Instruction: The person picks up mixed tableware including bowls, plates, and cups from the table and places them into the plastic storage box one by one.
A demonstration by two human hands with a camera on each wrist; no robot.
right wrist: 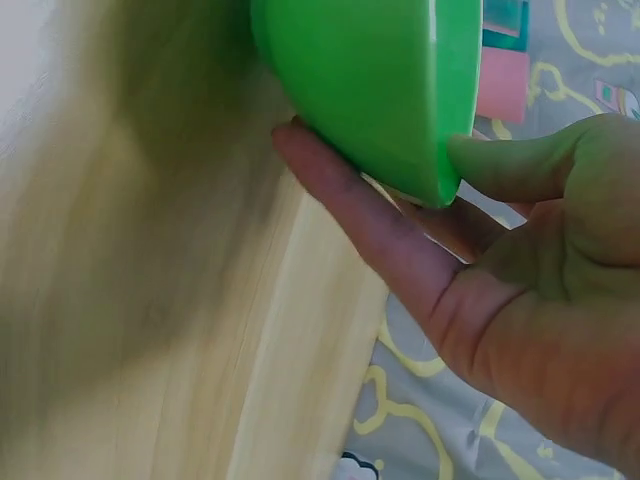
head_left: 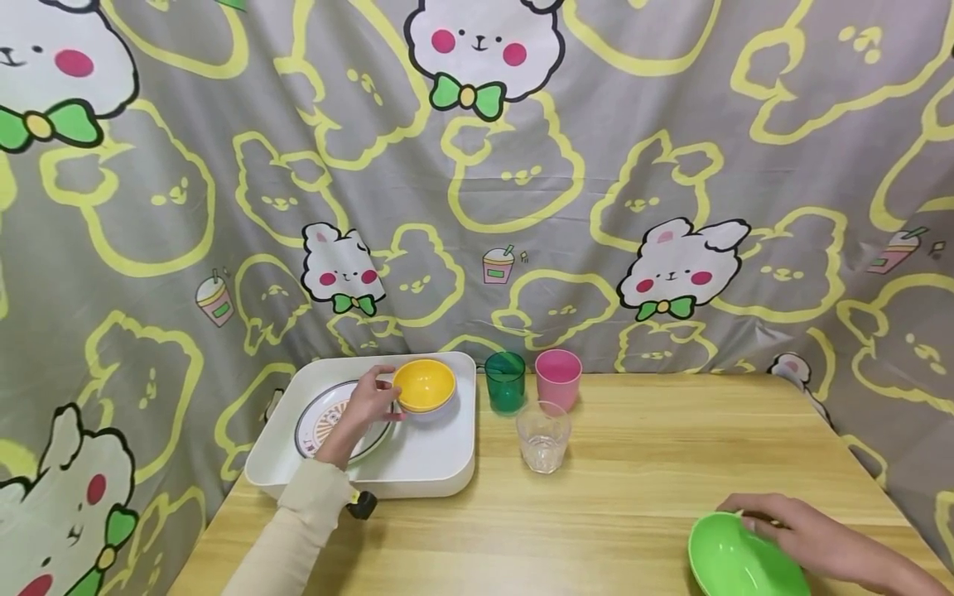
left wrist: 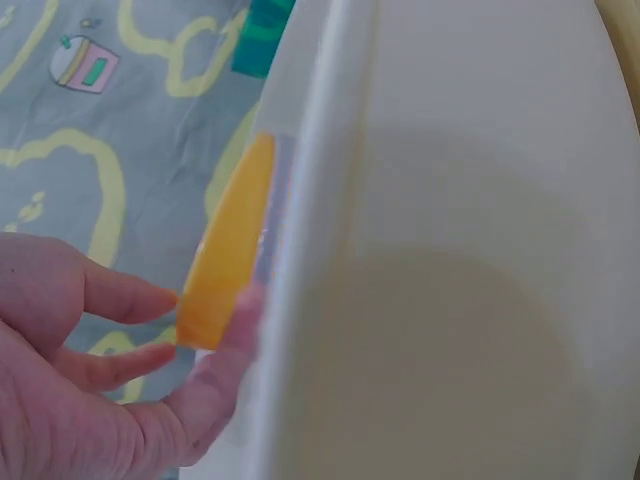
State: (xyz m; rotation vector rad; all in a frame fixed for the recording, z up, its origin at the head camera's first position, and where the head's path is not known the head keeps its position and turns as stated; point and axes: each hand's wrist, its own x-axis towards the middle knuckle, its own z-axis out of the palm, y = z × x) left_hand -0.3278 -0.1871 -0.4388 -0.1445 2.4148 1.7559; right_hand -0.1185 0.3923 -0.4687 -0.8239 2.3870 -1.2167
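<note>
My left hand point(head_left: 370, 399) is at the left side of a small yellow bowl point(head_left: 425, 385), its fingertips on the rim, pinching it. Beneath the yellow bowl point(left wrist: 228, 245) a pale purple bowl point(left wrist: 278, 205) shows, nested with it. Both are inside a white tray point(head_left: 456, 463), to the right of a patterned plate point(head_left: 316, 422) that my left forearm partly covers. At the lower right, my right hand point(head_left: 808, 530) grips a green bowl point(head_left: 734, 555) by its rim. In the right wrist view, the thumb presses the green bowl's point(right wrist: 370, 90) rim while fingers support its outside.
A green cup point(head_left: 505, 385) and a pink cup point(head_left: 559, 381) stand right of the tray, with a clear glass point(head_left: 543, 439) in front of them. Everything rests on a wooden table point(head_left: 596, 513). A patterned curtain point(head_left: 477, 190) hangs behind.
</note>
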